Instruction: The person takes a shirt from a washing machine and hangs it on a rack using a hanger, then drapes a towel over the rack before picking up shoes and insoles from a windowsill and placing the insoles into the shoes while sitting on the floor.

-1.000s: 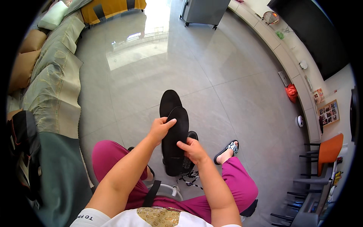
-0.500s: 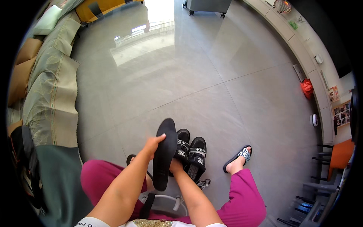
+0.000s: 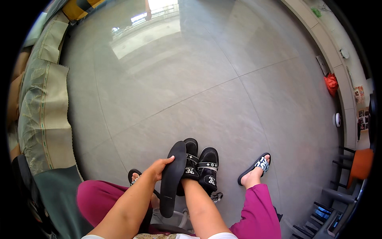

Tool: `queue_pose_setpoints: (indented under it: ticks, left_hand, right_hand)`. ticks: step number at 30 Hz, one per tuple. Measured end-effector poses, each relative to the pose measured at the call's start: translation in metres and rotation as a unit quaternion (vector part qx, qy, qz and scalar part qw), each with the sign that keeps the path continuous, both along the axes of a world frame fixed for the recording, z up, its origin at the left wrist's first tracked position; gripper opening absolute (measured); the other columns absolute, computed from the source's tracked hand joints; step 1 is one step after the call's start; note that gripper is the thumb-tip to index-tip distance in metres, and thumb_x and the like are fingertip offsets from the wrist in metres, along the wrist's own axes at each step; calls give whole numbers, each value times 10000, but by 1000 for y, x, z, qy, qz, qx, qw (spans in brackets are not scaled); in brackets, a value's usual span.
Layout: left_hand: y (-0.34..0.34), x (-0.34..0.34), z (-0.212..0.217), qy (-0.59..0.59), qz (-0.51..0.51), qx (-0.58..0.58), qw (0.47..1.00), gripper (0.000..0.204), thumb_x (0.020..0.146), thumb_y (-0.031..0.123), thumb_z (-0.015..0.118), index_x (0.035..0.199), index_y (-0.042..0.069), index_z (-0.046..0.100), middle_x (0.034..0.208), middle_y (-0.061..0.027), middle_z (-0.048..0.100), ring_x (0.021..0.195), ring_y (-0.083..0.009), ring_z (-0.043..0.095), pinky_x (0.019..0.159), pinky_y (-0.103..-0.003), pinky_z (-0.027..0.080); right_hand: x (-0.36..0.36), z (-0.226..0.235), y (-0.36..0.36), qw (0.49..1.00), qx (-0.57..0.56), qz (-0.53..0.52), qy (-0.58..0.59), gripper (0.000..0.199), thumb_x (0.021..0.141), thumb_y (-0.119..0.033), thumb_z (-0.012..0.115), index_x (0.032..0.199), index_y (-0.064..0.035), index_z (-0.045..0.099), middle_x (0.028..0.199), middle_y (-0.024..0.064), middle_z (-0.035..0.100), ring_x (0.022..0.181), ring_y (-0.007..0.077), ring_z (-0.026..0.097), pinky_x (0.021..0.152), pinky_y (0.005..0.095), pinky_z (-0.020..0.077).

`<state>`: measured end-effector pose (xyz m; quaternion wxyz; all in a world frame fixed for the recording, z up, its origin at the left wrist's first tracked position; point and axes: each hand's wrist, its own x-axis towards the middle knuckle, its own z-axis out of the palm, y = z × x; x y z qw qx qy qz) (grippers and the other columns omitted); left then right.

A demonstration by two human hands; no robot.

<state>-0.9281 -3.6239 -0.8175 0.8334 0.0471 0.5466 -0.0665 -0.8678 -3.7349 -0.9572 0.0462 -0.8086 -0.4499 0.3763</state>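
My left hand [image 3: 160,166] is closed on a long black insole [image 3: 174,175], thumb across its upper face. The insole stands tilted, long side up, left of a pair of black shoes. The left shoe [image 3: 191,148] and right shoe [image 3: 208,157] sit side by side, toes pointing away, each with a pale patterned strap and a white emblem. My right hand [image 3: 187,183] reaches to the heel end of the left shoe. Its fingers are hidden behind the shoe and insole, so its grip does not show.
My feet wear dark slides, the right slide [image 3: 254,169] with white lettering. A covered sofa [image 3: 55,111] runs along the left. Along the right stand a low cabinet [image 3: 344,93], a red bag [image 3: 331,84] and an orange chair [image 3: 361,167]. Grey tiles [image 3: 171,91] stretch ahead.
The view has tipped downward. The insole has come a little nearer to me and leans more. The right shoe has turned, so its sole, visible earlier, is now out of sight.
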Motion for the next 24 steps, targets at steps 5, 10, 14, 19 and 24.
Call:
queue_pose_setpoints:
  ticks: [5, 10, 14, 19, 24]
  left_hand:
    - [-9, -4, -10, 1, 34, 14, 999, 395, 873, 360, 577, 986, -18, 596, 924, -137, 653, 793, -239, 640, 742, -373, 526]
    - [-16, -7, -8, -2, 92, 41, 995, 386, 880, 375, 551, 972, 3, 602, 931, -127, 652, 814, -253, 630, 770, -386, 508]
    - [-25, -7, -10, 21, 165, 51, 985, 363, 888, 366, 535, 994, 26, 602, 985, -113, 641, 897, -253, 606, 836, -400, 473]
    - [-27, -5, -13, 26, 212, 44, 976, 351, 883, 383, 533, 959, 48, 608, 935, -105, 647, 827, -260, 616, 778, -419, 492]
    - [-24, -4, -9, 45, 153, 47, 986, 373, 890, 356, 535, 1065, 29, 574, 1064, -117, 623, 939, -264, 604, 856, -419, 467]
  right_hand:
    - [1, 31, -16, 1000, -20, 13, 11, 257, 829, -180, 494, 1051, -60, 546, 990, 233, 583, 957, 369, 564, 806, 443, 455]
    - [-6, 67, -35, 998, -41, 43, 30, 233, 826, -192, 505, 1016, -70, 561, 938, 227, 600, 912, 372, 582, 773, 447, 466]
    - [-6, 102, -49, 994, -61, 66, 54, 215, 824, -202, 513, 989, -79, 574, 897, 223, 613, 876, 375, 597, 746, 450, 475]
    - [9, 153, -69, 995, -9, -42, 85, 194, 821, -215, 524, 955, -89, 589, 845, 218, 630, 831, 378, 614, 713, 453, 487]
    - [22, 121, -137, 824, 103, -510, -224, 181, 743, -189, 562, 656, -30, 547, 639, 203, 579, 616, 405, 571, 560, 478, 447]
